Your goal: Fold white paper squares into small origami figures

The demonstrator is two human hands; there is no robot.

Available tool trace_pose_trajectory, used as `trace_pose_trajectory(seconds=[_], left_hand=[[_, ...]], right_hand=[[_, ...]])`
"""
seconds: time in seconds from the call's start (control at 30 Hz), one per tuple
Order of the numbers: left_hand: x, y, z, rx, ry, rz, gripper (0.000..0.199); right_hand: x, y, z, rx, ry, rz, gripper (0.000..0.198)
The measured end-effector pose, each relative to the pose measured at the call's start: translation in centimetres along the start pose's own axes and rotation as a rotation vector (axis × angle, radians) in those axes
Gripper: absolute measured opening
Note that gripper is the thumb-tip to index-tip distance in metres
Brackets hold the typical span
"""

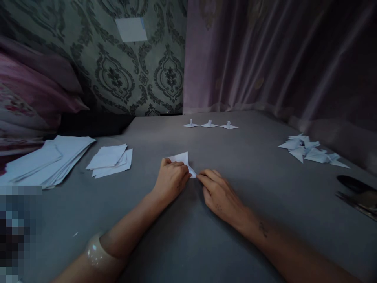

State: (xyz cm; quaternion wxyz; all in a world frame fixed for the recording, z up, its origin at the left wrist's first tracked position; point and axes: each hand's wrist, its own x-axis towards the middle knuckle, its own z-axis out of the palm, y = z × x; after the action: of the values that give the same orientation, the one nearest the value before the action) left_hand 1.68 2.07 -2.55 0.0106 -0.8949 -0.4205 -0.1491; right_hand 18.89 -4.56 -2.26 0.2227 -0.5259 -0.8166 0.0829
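Observation:
A white sheet of paper [183, 158], partly folded, lies on the grey surface in front of me. My left hand [174, 175] is closed over its near left part, fingers curled and pressing it down, so much of the sheet is hidden. At the paper's right corner, my right hand [219, 192] pinches or presses the tip between thumb and forefinger. Its other fingers are bent together. A pale bangle [101, 253] circles my left wrist.
Three folded paper birds [209, 124] stand in a row at the back. More folded paper pieces [312, 150] lie heaped at right, near scissors [357, 202]. Left are small paper squares [110, 157] and a stack of larger sheets [70, 151]. A curtain [235, 59] hangs behind.

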Motion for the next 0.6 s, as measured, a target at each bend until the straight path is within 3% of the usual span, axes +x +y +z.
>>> trace_pose_trajectory(seconds=[0.13,0.33,0.6], left_hand=[[0.0,0.1,0.0,-0.001,-0.005,-0.004,0.021],[-0.1,-0.1,0.0,-0.026,-0.015,-0.010,0.022],[-0.2,-3.1,-0.2,-0.171,-0.108,-0.028,0.012]], right_hand=[[0.1,-0.7,0.7,-0.005,-0.020,-0.052,0.038],[-0.1,-1.5,0.9,-0.070,-0.090,-0.016,0.035],[-0.1,-2.1,1.0,-0.072,-0.062,0.034,0.028]])
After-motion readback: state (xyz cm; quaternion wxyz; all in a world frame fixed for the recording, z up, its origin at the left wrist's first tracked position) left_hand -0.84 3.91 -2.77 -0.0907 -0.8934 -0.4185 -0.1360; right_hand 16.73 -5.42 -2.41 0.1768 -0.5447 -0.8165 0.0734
